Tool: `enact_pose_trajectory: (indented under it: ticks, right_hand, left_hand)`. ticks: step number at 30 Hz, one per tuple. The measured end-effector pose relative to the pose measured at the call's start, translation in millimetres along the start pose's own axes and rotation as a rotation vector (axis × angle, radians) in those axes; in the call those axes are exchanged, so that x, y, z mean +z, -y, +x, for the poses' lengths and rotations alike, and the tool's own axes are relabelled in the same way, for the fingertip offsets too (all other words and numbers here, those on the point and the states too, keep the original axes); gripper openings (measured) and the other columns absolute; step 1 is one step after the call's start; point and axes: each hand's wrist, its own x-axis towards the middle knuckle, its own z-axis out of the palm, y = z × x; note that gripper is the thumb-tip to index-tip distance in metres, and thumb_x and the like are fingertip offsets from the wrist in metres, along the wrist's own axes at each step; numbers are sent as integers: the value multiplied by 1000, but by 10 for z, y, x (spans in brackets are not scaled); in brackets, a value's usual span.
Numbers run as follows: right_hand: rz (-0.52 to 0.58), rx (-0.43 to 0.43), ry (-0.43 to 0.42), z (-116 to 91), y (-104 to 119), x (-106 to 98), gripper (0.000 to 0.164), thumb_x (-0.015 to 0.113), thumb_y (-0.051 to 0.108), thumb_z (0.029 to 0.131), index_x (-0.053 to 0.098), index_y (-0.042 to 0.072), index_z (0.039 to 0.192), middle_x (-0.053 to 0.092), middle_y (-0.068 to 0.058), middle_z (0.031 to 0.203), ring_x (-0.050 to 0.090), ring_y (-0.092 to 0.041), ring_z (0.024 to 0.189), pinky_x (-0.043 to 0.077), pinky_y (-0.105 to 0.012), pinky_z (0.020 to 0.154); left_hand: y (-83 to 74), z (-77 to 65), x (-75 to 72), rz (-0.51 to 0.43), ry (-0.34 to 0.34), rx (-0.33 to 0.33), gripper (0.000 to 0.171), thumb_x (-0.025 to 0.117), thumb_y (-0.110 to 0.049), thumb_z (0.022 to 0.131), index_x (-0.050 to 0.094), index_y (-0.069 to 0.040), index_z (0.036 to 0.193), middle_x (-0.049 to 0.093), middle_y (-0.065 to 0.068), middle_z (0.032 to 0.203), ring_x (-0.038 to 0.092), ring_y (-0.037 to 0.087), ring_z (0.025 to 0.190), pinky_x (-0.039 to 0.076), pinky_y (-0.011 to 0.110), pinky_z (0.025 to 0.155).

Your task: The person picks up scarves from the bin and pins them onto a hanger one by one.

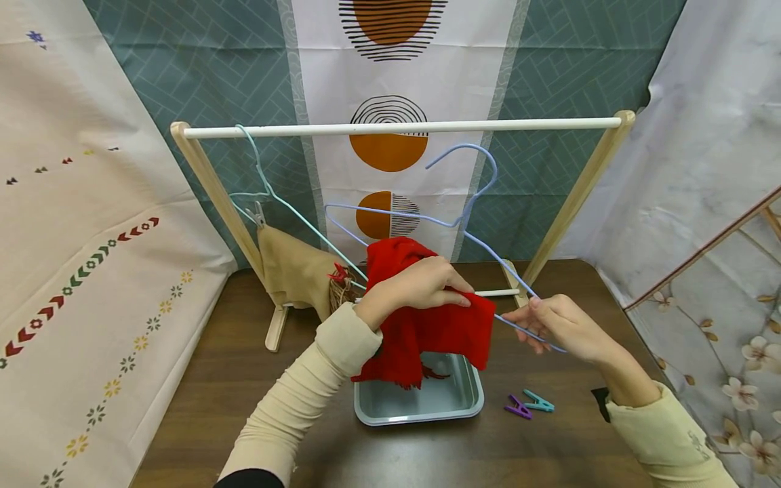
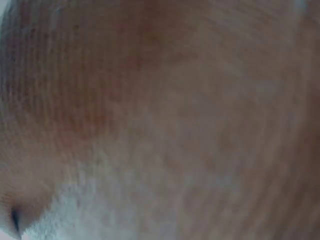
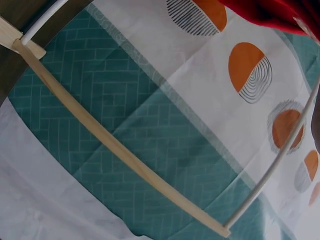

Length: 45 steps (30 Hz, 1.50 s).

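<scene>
A red fringed scarf (image 1: pixel 448 332) hangs over the lower bar of a blue wire hanger (image 1: pixel 488 245) in the head view. My left hand (image 1: pixel 421 281) lies over the scarf and grips it, thumb on the front and the other fingertips hidden. At the hanger's right corner, my right hand (image 1: pixel 558 325) pinches the wire between thumb and fingers. The hanger's hook points up, in front of the rack's rail. Blurred skin fills the left wrist view. In the right wrist view, red scarf fabric (image 3: pixel 280 12) shows at the top right.
A wooden rack with a white rail (image 1: pixel 403 127) stands behind. On its left hangs a mint hanger (image 1: pixel 293 210) with a tan cloth (image 1: pixel 293 264) clipped on. Beneath the scarf sits a grey basin (image 1: pixel 421 415). Purple (image 1: pixel 518 407) and teal clothespins (image 1: pixel 539 401) lie to its right.
</scene>
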Motion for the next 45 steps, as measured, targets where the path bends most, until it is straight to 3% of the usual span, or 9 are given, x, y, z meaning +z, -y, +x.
enact_pose_trajectory:
  ticks: [4, 12, 15, 18, 23, 28, 33, 38, 45]
  right_hand:
    - [-23, 5, 14, 12, -23, 30, 46, 22, 6, 100, 64, -12, 92, 58, -9, 67, 51, -19, 45, 42, -32, 39]
    - [-73, 39, 32, 17, -49, 74, 47, 23, 9, 101, 65, -11, 96, 60, -1, 68, 51, -17, 45, 43, -30, 39]
    - [-78, 31, 19, 17, -54, 77, 46, 23, 7, 101, 65, -11, 97, 60, -1, 68, 51, -17, 45, 43, -31, 39]
    - [-77, 26, -1, 20, -50, 78, 44, 23, 5, 100, 65, -11, 96, 60, -1, 67, 51, -17, 45, 43, -32, 39]
    - [-79, 49, -14, 22, -40, 75, 43, 23, 2, 99, 64, -11, 94, 59, -1, 66, 51, -17, 44, 43, -32, 39]
    - [-85, 79, -23, -11, -15, 39, 43, 24, 3, 99, 64, -13, 93, 60, -1, 67, 51, -18, 45, 44, -32, 41]
    - [-104, 60, -40, -57, 23, -28, 44, 24, 4, 100, 63, -14, 94, 60, -1, 67, 51, -17, 46, 44, -31, 41]
    - [-116, 42, -44, -77, 46, -82, 45, 23, 5, 100, 63, -13, 94, 59, -1, 66, 51, -17, 46, 43, -31, 40]
    - [-131, 33, -44, -84, 52, -106, 44, 23, 4, 100, 64, -12, 94, 59, -1, 66, 51, -17, 46, 43, -30, 41]
  left_hand:
    - [44, 5, 12, -90, -219, -44, 13, 64, -11, 85, 72, -4, 93, 68, 1, 79, 50, 5, 58, 40, 15, 57]
    - [65, 104, 31, -269, -798, -373, 12, 64, -7, 84, 71, 2, 88, 66, 10, 77, 53, 13, 68, 42, 18, 58]
    - [51, 147, 58, -90, -754, -465, 15, 64, -12, 85, 71, -2, 94, 68, 9, 86, 60, 18, 77, 46, 23, 63]
    - [33, 168, 106, 184, -536, -534, 18, 63, -19, 86, 71, -9, 98, 69, 4, 87, 62, 20, 78, 48, 26, 61]
    - [4, 140, 153, 378, -372, -460, 21, 62, -21, 86, 70, -15, 104, 68, 0, 94, 62, 17, 83, 49, 28, 68]
    - [-39, -6, 86, 385, -457, -261, 23, 62, -19, 86, 68, -10, 105, 67, 4, 101, 60, 19, 95, 45, 29, 85]
    - [-56, -261, 69, 499, -680, -192, 21, 66, -15, 81, 69, -5, 99, 65, 10, 104, 59, 24, 98, 43, 35, 90]
    - [-89, -444, 152, 610, -840, -318, 37, 68, -32, 77, 67, -5, 103, 62, 13, 105, 58, 28, 93, 47, 41, 77]
    - [-165, -521, 315, 569, -765, -609, 74, 61, -59, 72, 51, -10, 127, 47, 15, 123, 47, 30, 105, 47, 45, 73]
